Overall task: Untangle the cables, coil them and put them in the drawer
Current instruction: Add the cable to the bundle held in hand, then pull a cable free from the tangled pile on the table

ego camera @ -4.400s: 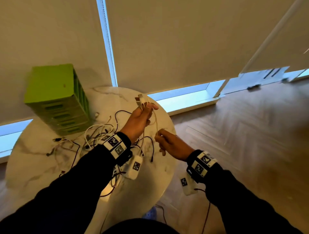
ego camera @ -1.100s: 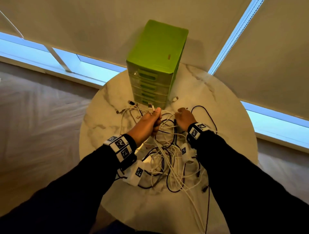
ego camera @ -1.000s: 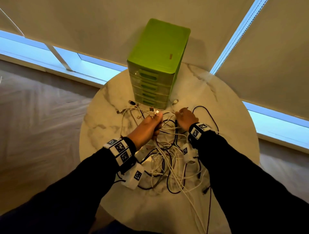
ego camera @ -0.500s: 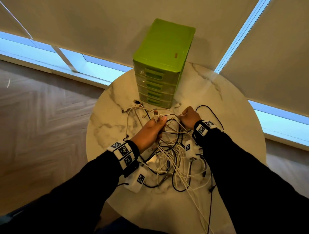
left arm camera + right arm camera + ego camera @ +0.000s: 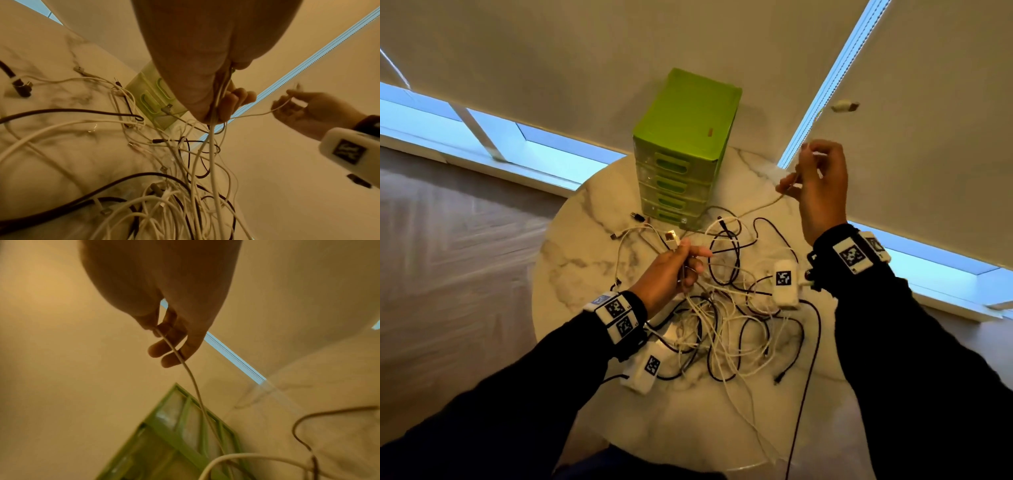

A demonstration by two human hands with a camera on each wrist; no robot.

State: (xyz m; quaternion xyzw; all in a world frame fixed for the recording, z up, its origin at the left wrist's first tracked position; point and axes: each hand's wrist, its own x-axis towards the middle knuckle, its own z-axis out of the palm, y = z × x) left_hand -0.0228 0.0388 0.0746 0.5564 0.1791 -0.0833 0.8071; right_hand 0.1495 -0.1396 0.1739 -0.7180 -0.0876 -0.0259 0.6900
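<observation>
A tangle of white and black cables (image 5: 726, 318) lies on the round marble table (image 5: 571, 274). My left hand (image 5: 681, 263) grips a bunch of white strands just above the pile, their plug (image 5: 672, 237) sticking out past the knuckles; the left wrist view shows the strands (image 5: 213, 146) hanging from the fist. My right hand (image 5: 815, 178) is raised to the right of the green drawer unit (image 5: 681, 150) and pinches one thin white cable (image 5: 193, 382), which runs down to the pile. Its free plug end (image 5: 844, 107) swings above the hand. All drawers look closed.
The drawer unit stands at the table's far edge against drawn window blinds (image 5: 585, 61). Loose plugs (image 5: 637, 216) lie left of the unit. Cables trail over the table's near edge (image 5: 801, 428). Wooden floor (image 5: 448, 274) lies to the left.
My right hand has lifted up and to the right from the pile, pulling one thin white cable out with it. My left hand stays low, still holding its bunch.
</observation>
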